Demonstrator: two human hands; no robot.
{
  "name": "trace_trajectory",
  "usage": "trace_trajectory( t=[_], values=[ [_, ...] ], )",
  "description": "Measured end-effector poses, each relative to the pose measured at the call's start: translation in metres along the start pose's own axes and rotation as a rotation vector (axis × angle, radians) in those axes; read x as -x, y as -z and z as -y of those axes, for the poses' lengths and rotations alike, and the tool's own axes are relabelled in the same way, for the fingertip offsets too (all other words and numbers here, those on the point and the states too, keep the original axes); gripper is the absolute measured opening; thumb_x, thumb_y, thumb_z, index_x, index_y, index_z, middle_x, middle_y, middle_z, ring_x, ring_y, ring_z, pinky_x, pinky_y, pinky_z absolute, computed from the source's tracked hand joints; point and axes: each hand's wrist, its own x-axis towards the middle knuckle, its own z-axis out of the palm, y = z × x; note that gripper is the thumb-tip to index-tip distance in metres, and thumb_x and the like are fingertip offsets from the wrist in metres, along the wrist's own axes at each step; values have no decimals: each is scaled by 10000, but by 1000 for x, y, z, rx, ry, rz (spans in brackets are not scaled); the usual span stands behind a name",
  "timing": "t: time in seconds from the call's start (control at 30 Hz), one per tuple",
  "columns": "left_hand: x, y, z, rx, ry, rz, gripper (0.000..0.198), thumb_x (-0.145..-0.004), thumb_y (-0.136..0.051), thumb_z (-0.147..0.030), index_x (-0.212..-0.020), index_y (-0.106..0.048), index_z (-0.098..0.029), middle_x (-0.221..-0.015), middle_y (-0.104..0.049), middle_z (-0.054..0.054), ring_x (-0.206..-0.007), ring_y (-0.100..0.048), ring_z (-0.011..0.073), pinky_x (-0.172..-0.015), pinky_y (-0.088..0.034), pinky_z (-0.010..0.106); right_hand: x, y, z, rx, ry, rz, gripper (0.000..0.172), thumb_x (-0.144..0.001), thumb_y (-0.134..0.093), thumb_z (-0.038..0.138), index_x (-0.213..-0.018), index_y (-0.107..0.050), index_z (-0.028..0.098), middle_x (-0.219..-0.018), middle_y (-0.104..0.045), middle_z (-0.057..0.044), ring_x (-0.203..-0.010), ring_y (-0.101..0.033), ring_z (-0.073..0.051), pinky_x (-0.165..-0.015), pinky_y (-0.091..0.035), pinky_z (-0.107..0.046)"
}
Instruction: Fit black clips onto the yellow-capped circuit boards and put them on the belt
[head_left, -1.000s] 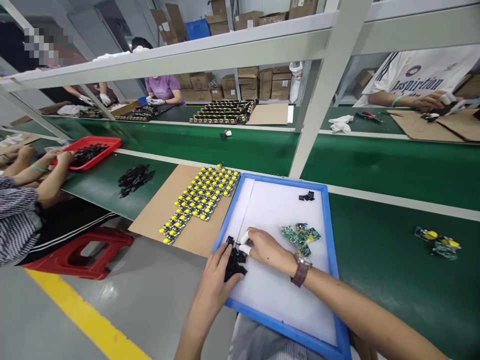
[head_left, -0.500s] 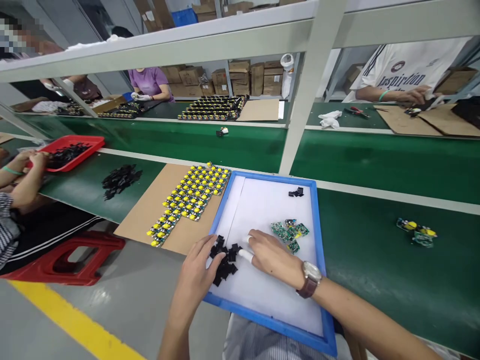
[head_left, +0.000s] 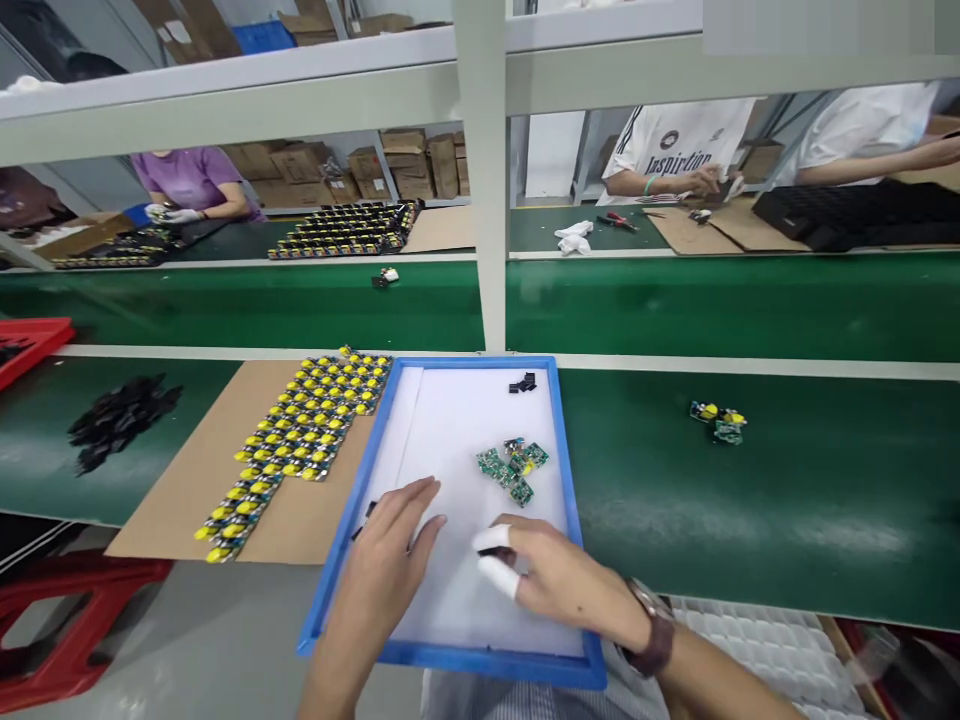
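Observation:
My right hand (head_left: 559,575), with white covers on thumb and forefinger, pinches a small black piece (head_left: 493,551) above the white tray (head_left: 465,410) with a blue rim. My left hand (head_left: 394,545) lies at the tray's left side, fingers stretched out and thumb apart. Beside it a few bits of black pieces (head_left: 363,522) peek out; whatever lies under the palm is hidden. Beyond my right hand sits a small cluster of green circuit boards (head_left: 495,467). A few more black pieces (head_left: 523,383) rest near the tray's far right corner.
Left of the tray, cardboard (head_left: 187,480) carries rows of boards with yellow parts (head_left: 315,425). Farther left lies a heap of black pieces (head_left: 124,420). More boards (head_left: 718,422) are on the green bench at right. A post (head_left: 484,200) stands behind the tray; co-workers sit across.
The view has swung to the right. My right hand has drawn away from the black pile with one piece between its fingertips. My left hand now covers where the pile showed.

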Motion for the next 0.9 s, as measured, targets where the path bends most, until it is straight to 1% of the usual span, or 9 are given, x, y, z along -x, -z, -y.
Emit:
trace_trajectory(
  t=[0.13, 0.2, 0.3, 0.4, 0.53, 0.6, 0.67, 0.77, 0.9],
  values=[
    [-24, -33, -26, -12, -188, 223, 428, -970, -540, -140, -1379, -555, -266, -1355, -667, 72, -1193, -624, 279, -995, -564, 465, 31, 16, -27, -570, -235, -280, 281, -963, -603, 424, -1093, -689, 190, -820, -746, -35, -606, -688, -152, -645, -575, -307],
    [-38, -50, -37, -26, -276, 299, 492, -950, -521, -79, -1408, -536, -259, -1403, -639, 68, -1248, -591, 286, -1025, -545, 479, 37, 21, -36, -698, -259, -371, 334, -908, -686, 460, -1100, -683, 188, -848, -758, -44, -631, -704, -160, -679, -589, -331],
    [-51, -65, -45, -43, -332, 291, 444, -935, -509, -42, -1336, -600, -211, -1297, -688, 105, -1219, -606, 297, -1015, -541, 490, 42, 28, -42, -754, -254, -450, 294, -864, -746, 432, -1039, -706, 199, -849, -754, -36, -717, -728, -177, -741, -588, -341],
    [-52, -61, -46, 19, -252, 251, 283, -961, -556, -143, -1216, -667, -192, -1140, -699, 122, -1110, -653, 290, -958, -565, 468, 45, 31, -42, -725, -220, -506, 224, -847, -764, 387, -978, -740, 208, -857, -740, -29, -755, -727, -176, -785, -577, -343],
    [-33, -36, -44, 221, -2, 308, 231, -988, -553, -247, -1181, -680, -245, -1128, -652, 87, -1032, -686, 217, -870, -589, 329, 48, 32, -43, -806, -254, -557, 287, -789, -814, 365, -1016, -722, 214, -910, -765, -41, -743, -741, -187, -791, -602, -375],
    [-23, -28, -42, 232, 80, 347, 216, -993, -542, -268, -1139, -701, -264, -1092, -655, 75, -991, -697, 207, -836, -591, 311, 47, 30, -44, -825, -263, -545, 310, -774, -826, 369, -1016, -713, 212, -907, -775, -48, -761, -752, -201, -797, -614, -391],
    [-15, -25, -43, 165, 95, 350, 211, -987, -547, -274, -1111, -718, -264, -1090, -662, 83, -993, -697, 229, -847, -592, 348, 45, 27, -43, -802, -242, -520, 292, -784, -811, 371, -1012, -716, 213, -913, -783, -54, -808, -759, -214, -820, -619, -400],
    [-11, -26, -54, 122, 41, 251, 226, -962, -603, -268, -1165, -701, -254, -1149, -655, 102, -1085, -664, 267, -906, -574, 404, 43, 20, -37, -686, -205, -479, 215, -843, -736, 301, -1042, -731, 220, -949, -791, -57, -895, -757, -218, -879, -609, -395],
    [-11, -32, -80, 312, -45, 193, 265, -954, -620, -172, -1207, -649, -249, -1093, -653, 77, -1011, -666, 198, -872, -569, 318, 44, 9, -25, -430, -167, -428, 334, -847, -633, 140, -1150, -723, 249, -1043, -771, -49, -950, -729, -208, -912, -592, -380]
  ],
)
